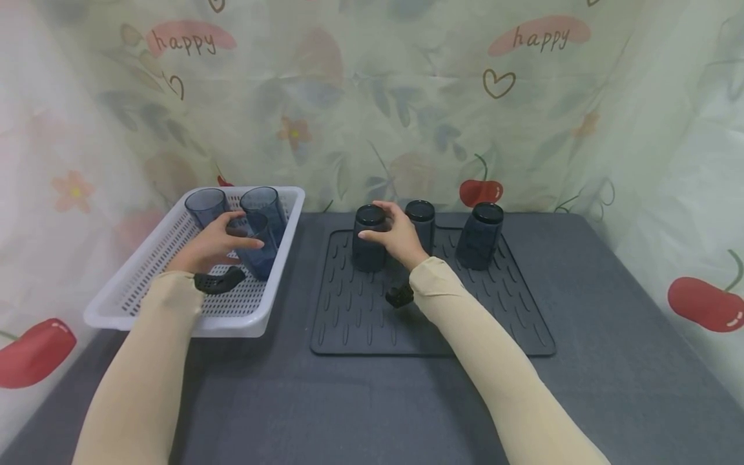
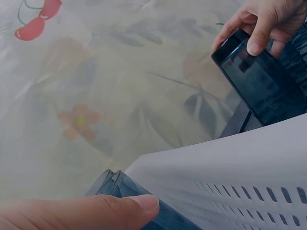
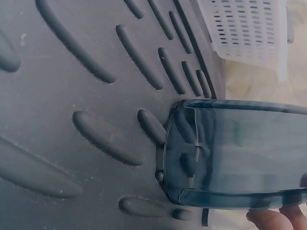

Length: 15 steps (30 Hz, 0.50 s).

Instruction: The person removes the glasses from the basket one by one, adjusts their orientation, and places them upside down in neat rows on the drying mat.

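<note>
My left hand (image 1: 212,245) is inside the white basket, gripping a blue-tinted drinking glass (image 1: 258,255) that leans there. In the left wrist view its thumb (image 2: 120,211) lies across the glass. Two more glasses, a left one (image 1: 206,205) and a right one (image 1: 264,203), stand behind it in the basket. On the dark drying mat (image 1: 354,323), my right hand (image 1: 401,236) holds an upside-down glass (image 1: 367,248) between thumb and fingers. The right wrist view shows this glass's rim (image 3: 175,153) at the ridged mat.
Two other upturned glasses, a middle one (image 1: 423,216) and a right one (image 1: 481,236), stand on the mat to the right of my right hand. The basket (image 1: 285,271) has a raised rim and sits left of the mat. A patterned curtain (image 1: 372,97) hangs behind the grey table (image 1: 325,407).
</note>
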Each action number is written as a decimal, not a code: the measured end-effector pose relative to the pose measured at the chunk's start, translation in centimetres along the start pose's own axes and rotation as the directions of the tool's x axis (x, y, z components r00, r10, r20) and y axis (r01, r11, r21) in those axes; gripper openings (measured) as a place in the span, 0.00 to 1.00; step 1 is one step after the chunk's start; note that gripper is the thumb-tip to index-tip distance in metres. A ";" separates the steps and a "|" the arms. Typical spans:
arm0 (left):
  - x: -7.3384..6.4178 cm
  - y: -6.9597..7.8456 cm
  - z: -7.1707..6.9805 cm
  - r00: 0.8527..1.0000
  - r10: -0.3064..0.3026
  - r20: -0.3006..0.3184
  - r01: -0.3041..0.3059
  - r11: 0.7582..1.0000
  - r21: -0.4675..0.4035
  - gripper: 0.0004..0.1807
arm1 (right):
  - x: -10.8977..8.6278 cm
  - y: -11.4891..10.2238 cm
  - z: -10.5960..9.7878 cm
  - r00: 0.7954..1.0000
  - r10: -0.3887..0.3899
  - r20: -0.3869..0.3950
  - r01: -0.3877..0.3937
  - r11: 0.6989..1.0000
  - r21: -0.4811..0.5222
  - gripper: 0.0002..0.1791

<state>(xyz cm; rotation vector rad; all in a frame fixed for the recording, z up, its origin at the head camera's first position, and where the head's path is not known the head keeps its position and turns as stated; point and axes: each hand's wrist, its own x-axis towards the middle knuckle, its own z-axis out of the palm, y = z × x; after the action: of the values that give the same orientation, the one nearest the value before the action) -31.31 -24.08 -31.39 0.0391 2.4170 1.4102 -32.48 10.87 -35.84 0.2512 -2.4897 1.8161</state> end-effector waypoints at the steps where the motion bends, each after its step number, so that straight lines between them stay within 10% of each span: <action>1: 0.0 0.0 0.0 1.000 0.001 -0.001 -0.001 1.000 0.002 0.56 | 0.0 0.1 0.0 1.000 0.000 0.000 0.000 1.000 0.002 0.42; 15: -0.6 0.3 0.2 1.000 0.007 -0.016 -0.007 1.000 0.016 0.57 | 0.1 0.2 0.0 1.000 -0.006 0.002 0.006 1.000 0.013 0.42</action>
<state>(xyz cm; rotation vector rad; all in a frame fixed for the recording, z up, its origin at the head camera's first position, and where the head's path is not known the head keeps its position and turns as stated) -30.69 -23.87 -31.05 0.0402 2.4429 1.3995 -32.56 10.88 -36.06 0.2619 -2.4767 1.8310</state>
